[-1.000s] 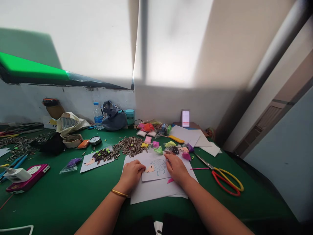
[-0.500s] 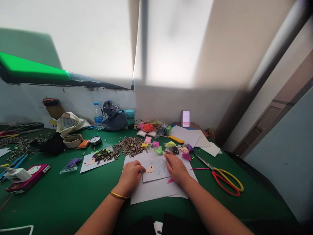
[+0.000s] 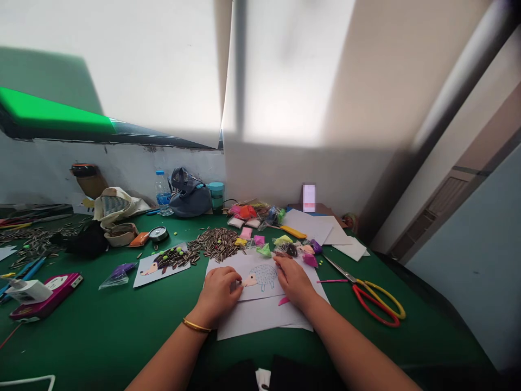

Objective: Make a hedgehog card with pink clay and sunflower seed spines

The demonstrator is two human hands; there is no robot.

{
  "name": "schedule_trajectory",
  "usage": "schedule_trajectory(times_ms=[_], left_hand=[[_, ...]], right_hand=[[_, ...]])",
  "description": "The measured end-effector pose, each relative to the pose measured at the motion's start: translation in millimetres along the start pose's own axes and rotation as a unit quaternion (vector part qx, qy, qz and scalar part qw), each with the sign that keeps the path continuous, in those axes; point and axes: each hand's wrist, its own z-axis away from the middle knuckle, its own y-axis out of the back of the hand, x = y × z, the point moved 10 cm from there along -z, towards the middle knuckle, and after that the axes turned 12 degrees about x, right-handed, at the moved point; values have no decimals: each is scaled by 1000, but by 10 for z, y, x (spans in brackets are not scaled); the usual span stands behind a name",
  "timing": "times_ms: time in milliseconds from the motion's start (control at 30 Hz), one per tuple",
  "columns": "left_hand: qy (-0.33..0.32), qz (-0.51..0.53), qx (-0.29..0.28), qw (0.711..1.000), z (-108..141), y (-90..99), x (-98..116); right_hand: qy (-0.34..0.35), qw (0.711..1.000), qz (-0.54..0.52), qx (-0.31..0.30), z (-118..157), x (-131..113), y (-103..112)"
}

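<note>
A hedgehog drawing on a small white card lies before me, its face filled with peach-coloured clay and its body drawn in blue outline. Under it are larger white paper sheets. My left hand, a gold bangle on its wrist, has its fingers closed together at the hedgehog's snout; whatever they pinch is hidden. At the card's right side, my right hand holds the edge, fingertips on the paper and thumb partly hidden. A bright pink strip lies beside that hand.
Sunflower seeds are heaped beyond my left hand, beside a seed-covered hedgehog card. Clay packets lie beyond my right hand. Large scissors rest at the right, a power bank at the left. A phone stands at the back.
My left hand's fingers have shifted slightly at the snout, with the thumb now lower and covering the card's lower left corner. My right hand has stayed in place.
</note>
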Motion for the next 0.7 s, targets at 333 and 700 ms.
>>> schedule_trajectory(times_ms=[333,700], left_hand=[[-8,-12,-16,1000,27,-69,-11],[16,-2,-31,999,43,-134,-80]], right_hand=[[-3,1000,-3,-5,2,9,-11],[0,1000,-8,-4,-3,4,-3]])
